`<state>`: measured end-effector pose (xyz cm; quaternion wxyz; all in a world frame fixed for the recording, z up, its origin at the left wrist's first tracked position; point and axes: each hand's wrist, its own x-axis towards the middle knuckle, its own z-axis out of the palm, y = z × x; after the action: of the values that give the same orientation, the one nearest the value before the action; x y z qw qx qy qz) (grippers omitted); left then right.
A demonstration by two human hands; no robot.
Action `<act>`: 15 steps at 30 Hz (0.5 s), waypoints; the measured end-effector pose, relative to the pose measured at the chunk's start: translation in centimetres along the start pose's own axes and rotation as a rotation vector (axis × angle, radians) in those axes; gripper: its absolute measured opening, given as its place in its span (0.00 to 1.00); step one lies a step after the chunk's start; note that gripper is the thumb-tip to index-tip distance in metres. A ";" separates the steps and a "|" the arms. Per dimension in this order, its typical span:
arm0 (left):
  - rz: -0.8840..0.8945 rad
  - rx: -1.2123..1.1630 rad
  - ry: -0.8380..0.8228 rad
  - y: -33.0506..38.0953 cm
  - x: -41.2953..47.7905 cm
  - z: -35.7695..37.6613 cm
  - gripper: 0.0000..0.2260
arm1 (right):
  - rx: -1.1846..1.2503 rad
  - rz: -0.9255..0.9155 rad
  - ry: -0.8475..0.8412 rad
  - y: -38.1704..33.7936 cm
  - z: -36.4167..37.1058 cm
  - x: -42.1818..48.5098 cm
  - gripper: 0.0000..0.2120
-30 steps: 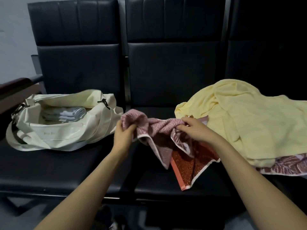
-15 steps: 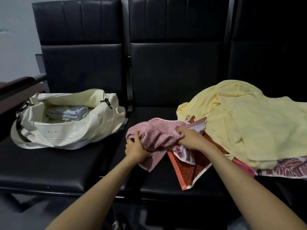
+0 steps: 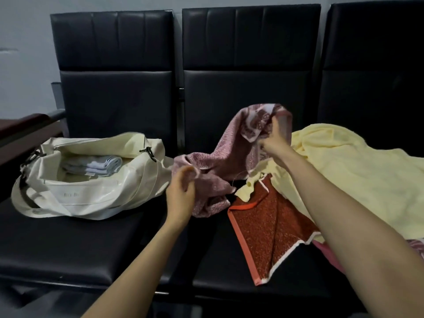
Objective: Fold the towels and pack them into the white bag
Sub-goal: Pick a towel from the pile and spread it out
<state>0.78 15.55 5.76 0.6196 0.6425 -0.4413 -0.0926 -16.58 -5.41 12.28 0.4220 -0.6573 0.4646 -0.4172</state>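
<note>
Pale folded towels lie in the white fabric bag at left; the left hand and right hand, apart, hold the crumpled pink terry towel; a yellow towel waits unfolded.

We see the white fabric bag on the left black padded seat, folded pale towels inside; yellow terry towel heaped right.
</note>
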 end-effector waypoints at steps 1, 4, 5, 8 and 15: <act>0.016 0.020 -0.165 0.0 -0.5 0.4 0.19 | -0.109 0.007 -0.022 0.4 0.0 -0.9 0.35; -0.049 -0.013 -0.755 -0.4 -2.5 1.9 0.27 | -0.334 0.091 -0.160 2.7 0.4 -4.3 0.18; -0.088 -0.078 -0.861 -0.5 -3.0 2.3 0.28 | -0.358 0.097 -0.201 3.5 0.5 -5.5 0.16; -0.236 -0.273 -0.830 -0.5 -3.2 2.6 0.21 | -0.434 0.038 -0.276 4.7 0.6 -8.8 0.11; -0.195 0.453 -0.403 -2.0 -2.6 1.2 0.08 | -0.590 -0.019 -0.450 5.2 1.9 -14.4 0.18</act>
<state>-0.61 16.13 2.61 0.3492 0.7722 -0.5007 -0.1763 -19.35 7.66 4.58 0.3020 -0.8302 0.4544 -0.1142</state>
